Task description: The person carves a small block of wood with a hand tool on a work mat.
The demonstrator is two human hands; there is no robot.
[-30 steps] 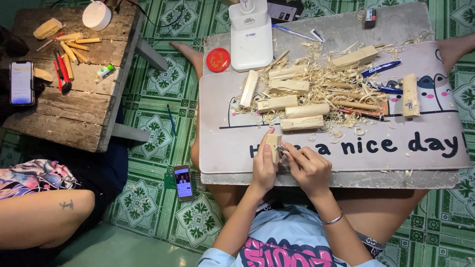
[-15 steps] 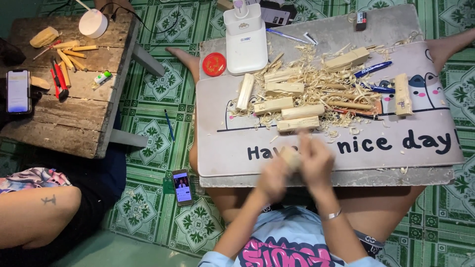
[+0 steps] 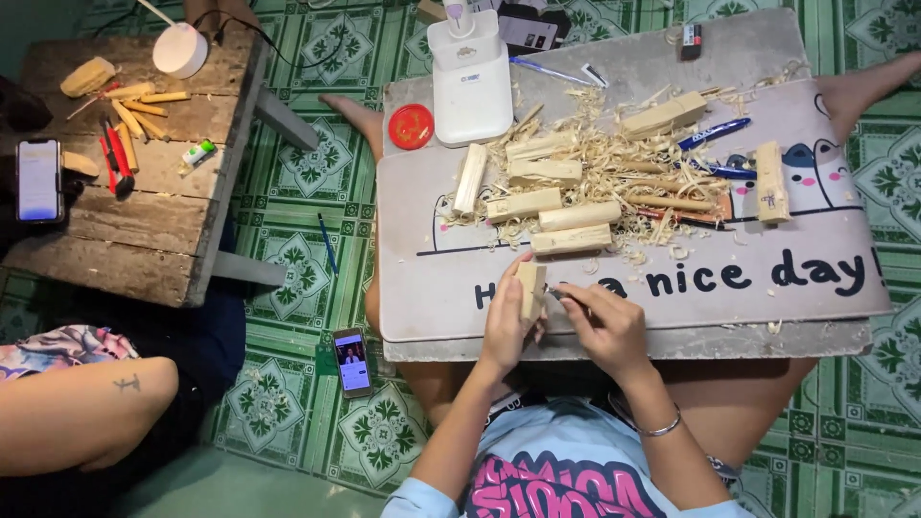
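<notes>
The left hand (image 3: 506, 326) held a wood block (image 3: 530, 288); the right hand (image 3: 606, 321) gripped a small blade (image 3: 556, 293) against it, with more blocks (image 3: 561, 216) and shavings (image 3: 614, 173) lying just beyond on the desk (image 3: 767, 336).

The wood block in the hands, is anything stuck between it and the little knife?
Nothing visible. The left hand holds the wood block upright, and the right hand puts the small blade right beside it.

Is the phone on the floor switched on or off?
On: the phone lies face up on the green tiles, its screen lit with a picture.
</notes>
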